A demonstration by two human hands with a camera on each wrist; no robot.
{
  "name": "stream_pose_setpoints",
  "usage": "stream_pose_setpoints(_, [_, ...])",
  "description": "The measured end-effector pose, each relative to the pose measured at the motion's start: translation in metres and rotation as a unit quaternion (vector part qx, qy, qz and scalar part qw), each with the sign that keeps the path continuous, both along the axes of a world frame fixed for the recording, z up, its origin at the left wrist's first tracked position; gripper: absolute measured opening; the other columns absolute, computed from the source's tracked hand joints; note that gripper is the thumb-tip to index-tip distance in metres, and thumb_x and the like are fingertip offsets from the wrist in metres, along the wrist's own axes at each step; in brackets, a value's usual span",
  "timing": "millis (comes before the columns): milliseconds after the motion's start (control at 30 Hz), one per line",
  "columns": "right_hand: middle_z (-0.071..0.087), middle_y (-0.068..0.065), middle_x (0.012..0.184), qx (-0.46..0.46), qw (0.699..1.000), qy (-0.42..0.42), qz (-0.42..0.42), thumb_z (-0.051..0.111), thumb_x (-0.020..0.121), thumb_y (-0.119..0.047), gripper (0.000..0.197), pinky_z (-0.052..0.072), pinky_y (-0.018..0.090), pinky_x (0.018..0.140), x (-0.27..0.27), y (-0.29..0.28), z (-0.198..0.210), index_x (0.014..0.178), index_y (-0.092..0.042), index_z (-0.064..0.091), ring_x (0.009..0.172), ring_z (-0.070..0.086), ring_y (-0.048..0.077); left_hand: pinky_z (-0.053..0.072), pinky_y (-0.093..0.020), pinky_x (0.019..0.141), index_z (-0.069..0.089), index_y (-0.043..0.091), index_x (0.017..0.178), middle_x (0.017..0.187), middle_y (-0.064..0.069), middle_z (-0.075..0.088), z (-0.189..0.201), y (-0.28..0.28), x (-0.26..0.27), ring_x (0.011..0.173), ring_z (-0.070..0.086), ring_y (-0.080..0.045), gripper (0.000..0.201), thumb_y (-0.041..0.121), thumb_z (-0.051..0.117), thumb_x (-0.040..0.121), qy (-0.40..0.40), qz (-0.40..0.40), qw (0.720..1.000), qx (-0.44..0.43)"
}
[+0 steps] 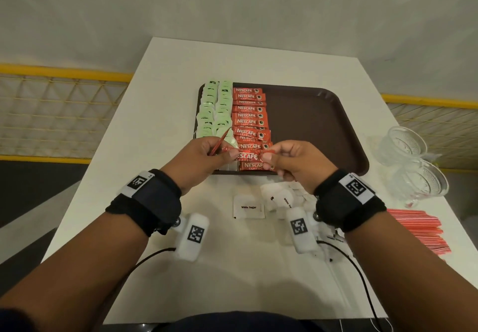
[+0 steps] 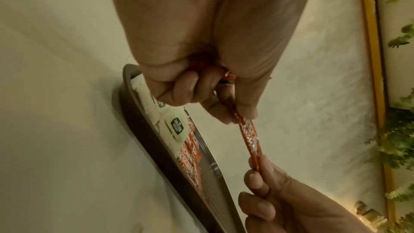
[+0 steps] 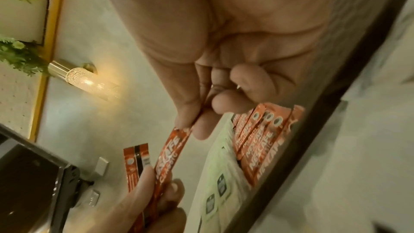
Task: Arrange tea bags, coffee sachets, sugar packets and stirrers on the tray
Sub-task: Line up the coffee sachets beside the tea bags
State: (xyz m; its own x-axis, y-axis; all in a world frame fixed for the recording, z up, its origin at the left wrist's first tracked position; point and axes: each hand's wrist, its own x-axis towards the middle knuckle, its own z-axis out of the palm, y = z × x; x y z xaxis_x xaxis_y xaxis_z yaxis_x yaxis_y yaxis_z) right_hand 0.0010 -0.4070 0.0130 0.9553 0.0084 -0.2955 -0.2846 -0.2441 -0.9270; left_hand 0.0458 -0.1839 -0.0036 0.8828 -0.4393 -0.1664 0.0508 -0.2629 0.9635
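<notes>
A brown tray (image 1: pixel 323 130) holds two columns of green tea bags (image 1: pixel 214 109) at its left. Beside them lies a column of red coffee sachets (image 1: pixel 248 114). Over the tray's near edge both hands hold one red coffee sachet (image 1: pixel 247 156) by its ends. My left hand (image 1: pixel 227 152) pinches its left end and also grips a few spare sachets (image 1: pixel 219 143). My right hand (image 1: pixel 269 154) pinches the right end between thumb and forefinger. The left wrist view shows the held sachet (image 2: pixel 248 135) stretched between the two hands. The right wrist view shows that sachet (image 3: pixel 172 151) and a spare sachet (image 3: pixel 136 162).
White sugar packets (image 1: pixel 248 207) lie loose on the white table in front of the tray, with a pile (image 1: pixel 282 197) under my right wrist. Red stirrers (image 1: pixel 419 230) lie at the right edge. Clear plastic cups (image 1: pixel 413 163) stand right of the tray, whose right half is bare.
</notes>
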Motion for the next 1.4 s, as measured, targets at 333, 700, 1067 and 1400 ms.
stream_pose_setpoints(333, [0.068,0.005,0.086,-0.109,0.979,0.128,-0.113,0.069,0.088,-0.026,0.02,0.04,0.026,0.053,0.059,-0.014,-0.009,0.098,-0.009,0.07,0.063,0.048,0.015,0.035,-0.027,0.061,0.07,0.014,0.103,0.088,0.003,0.056,-0.002,0.019,0.016,0.063,0.04,-0.012,0.048,0.055,0.056,0.083,0.09,0.113,0.989,-0.029])
stream_pose_setpoints(700, [0.07,0.006,0.099,-0.312,0.936,0.163,-0.021,0.058,0.095,-0.035,0.026,0.05,0.039,0.095,0.094,-0.001,-0.008,0.089,-0.01,0.061,0.075,0.055,0.016,0.029,-0.024,0.053,0.071,0.004,0.102,0.077,-0.001,0.055,-0.003,0.025,0.026,0.055,0.033,-0.011,0.045,0.03,0.036,0.098,0.133,0.125,0.982,-0.049])
stream_pose_setpoints(1067, [0.066,0.005,0.085,-0.359,0.932,0.047,-0.031,0.063,0.09,-0.039,0.027,0.053,0.036,0.078,0.097,-0.005,-0.01,0.085,-0.012,0.06,0.078,0.062,0.018,0.047,-0.028,0.071,0.066,0.03,0.1,0.093,0.003,0.068,-0.008,0.021,0.036,0.081,0.059,-0.012,0.019,0.015,0.053,0.099,-0.013,0.024,0.997,0.072])
stream_pose_setpoints(1400, [0.067,-0.001,0.073,-0.176,0.98,-0.021,0.091,0.07,0.087,-0.023,0.014,0.047,0.021,0.057,0.069,0.021,0.02,0.092,-0.01,0.069,0.062,0.058,0.014,0.056,-0.031,0.078,0.068,0.019,0.107,0.097,0.001,0.07,-0.003,0.001,0.037,0.086,0.067,-0.013,0.013,0.016,0.064,0.094,-0.055,0.0,0.996,0.073])
